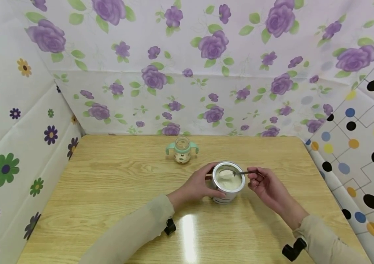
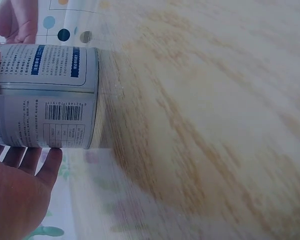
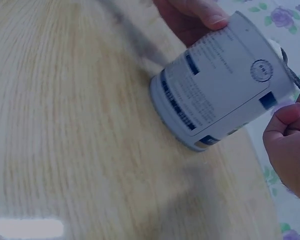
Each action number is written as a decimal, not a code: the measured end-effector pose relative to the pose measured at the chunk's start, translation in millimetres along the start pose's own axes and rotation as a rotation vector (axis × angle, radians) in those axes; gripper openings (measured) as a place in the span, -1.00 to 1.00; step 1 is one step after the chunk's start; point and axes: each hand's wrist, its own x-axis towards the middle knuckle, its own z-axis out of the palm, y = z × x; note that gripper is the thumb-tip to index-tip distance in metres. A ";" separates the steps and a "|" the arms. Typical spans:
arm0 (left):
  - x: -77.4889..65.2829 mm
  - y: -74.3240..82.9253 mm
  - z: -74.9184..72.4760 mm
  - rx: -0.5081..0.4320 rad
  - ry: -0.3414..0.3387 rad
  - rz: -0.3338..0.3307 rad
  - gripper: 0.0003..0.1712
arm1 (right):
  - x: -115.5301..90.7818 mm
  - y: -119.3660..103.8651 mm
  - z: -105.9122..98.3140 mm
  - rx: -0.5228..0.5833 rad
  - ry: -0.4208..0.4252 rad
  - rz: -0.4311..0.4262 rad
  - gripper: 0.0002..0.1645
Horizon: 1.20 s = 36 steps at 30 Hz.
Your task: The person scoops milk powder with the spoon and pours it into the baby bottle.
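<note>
My left hand (image 1: 200, 185) grips the side of an open milk powder can (image 1: 223, 198), thumb in front and fingers around the back. Pale powder (image 1: 233, 183) shows inside the silver rim. Between thumb and fingers, my right hand (image 1: 269, 190) pinches the handle of a metal spoon (image 1: 248, 172), whose bowl lies inside the can's mouth with a heap of powder on it. In the left wrist view the can (image 2: 45, 100) shows a barcode and printed text. The right wrist view has the can (image 3: 220, 85) tilted in the picture, with the right hand (image 3: 290, 145) beside its rim.
A baby bottle (image 1: 182, 156) with mint-green handles stands uncapped behind the can, towards the back edge of the wooden table (image 1: 114, 183). Flowered cloth (image 1: 154, 102) hangs behind the table. Patterned sheets also stand at the left and right sides.
</note>
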 end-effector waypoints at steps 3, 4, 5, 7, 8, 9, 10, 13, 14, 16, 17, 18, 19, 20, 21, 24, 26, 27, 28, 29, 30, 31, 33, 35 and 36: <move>-0.2 -0.2 0.7 -0.004 -0.003 -0.001 0.22 | -0.3 0.9 0.4 -0.001 0.010 0.008 -0.30; -0.4 0.1 0.7 -0.004 -0.003 -0.003 0.22 | -0.1 0.9 0.5 0.000 0.012 -0.001 -0.31; -0.4 0.3 0.7 -0.004 -0.003 -0.004 0.21 | 0.0 0.8 0.7 0.003 0.013 -0.012 -0.33; -0.6 0.3 0.7 -0.003 -0.002 -0.006 0.22 | 0.0 0.4 0.6 0.010 0.010 -0.028 -0.34; -0.7 0.3 0.6 -0.002 -0.004 -0.008 0.22 | -0.3 0.3 0.3 0.009 0.008 -0.029 -0.34; -0.9 0.4 0.5 -0.002 -0.006 -0.011 0.22 | -0.6 0.2 -0.3 0.008 0.003 -0.025 -0.33; -0.9 0.2 0.4 -0.001 -0.009 -0.013 0.22 | -1.0 0.2 -0.8 0.005 -0.002 -0.019 -0.32; -1.1 -0.6 0.5 0.001 -0.013 -0.016 0.23 | -1.1 0.2 -1.8 0.005 -0.019 -0.008 -0.29; -0.9 -0.9 0.5 0.002 -0.012 -0.014 0.23 | -0.7 0.2 -1.9 0.002 -0.022 -0.012 -0.29; -0.7 -1.4 0.6 0.001 -0.008 -0.009 0.23 | 0.2 0.2 -1.7 0.004 -0.023 -0.028 -0.31; -0.6 -1.6 0.6 0.000 -0.007 -0.007 0.23 | 0.6 0.3 -1.5 0.004 -0.023 -0.032 -0.31; -0.4 -2.0 0.7 -0.001 -0.007 -0.006 0.23 | 0.8 0.4 -1.4 0.003 -0.020 -0.032 -0.32; -0.3 -2.3 0.8 -0.003 -0.006 -0.004 0.23 | 0.8 0.7 -1.4 0.000 -0.018 -0.027 -0.31; -0.1 -2.8 0.8 -0.003 -0.007 -0.005 0.23 | 0.6 1.0 -1.4 -0.002 -0.016 -0.019 -0.30; 0.0 -3.1 1.0 -0.005 -0.008 -0.005 0.23 | 0.6 1.3 -1.2 -0.004 -0.013 -0.011 -0.29; 0.3 -3.6 0.7 -0.007 -0.008 -0.004 0.23 | 1.3 1.9 -0.3 0.004 -0.007 -0.002 -0.30; 0.5 -3.6 0.3 -0.005 -0.006 -0.001 0.22 | 2.6 1.5 1.0 0.011 -0.006 -0.009 -0.31; 0.6 -3.5 0.1 -0.004 -0.004 0.001 0.22 | 3.2 1.3 1.6 0.018 -0.002 -0.011 -0.31; 0.6 -3.5 -0.1 -0.003 -0.002 0.001 0.22 | 3.6 1.4 1.8 0.027 0.004 -0.010 -0.31; 0.7 -3.6 -0.2 -0.003 -0.002 0.002 0.22 | 3.7 1.7 1.9 0.034 0.011 -0.005 -0.31; 0.7 -3.8 -0.2 -0.001 -0.002 0.002 0.22 | 3.6 2.2 1.6 0.041 0.017 0.002 -0.30; 0.8 -3.8 -0.4 -0.002 -0.003 0.001 0.22 | 3.4 2.9 1.1 0.049 0.024 0.010 -0.29; 0.8 -4.0 -0.5 -0.006 -0.004 0.001 0.22 | 2.6 4.8 -0.6 0.063 0.035 0.022 -0.28; 0.6 -4.0 -0.7 -0.011 -0.005 0.001 0.22 | 2.1 6.2 -1.7 0.068 0.034 0.028 -0.27; 0.5 -3.9 -0.8 -0.011 -0.005 0.001 0.22 | 2.1 6.7 -2.2 0.069 0.031 0.029 -0.27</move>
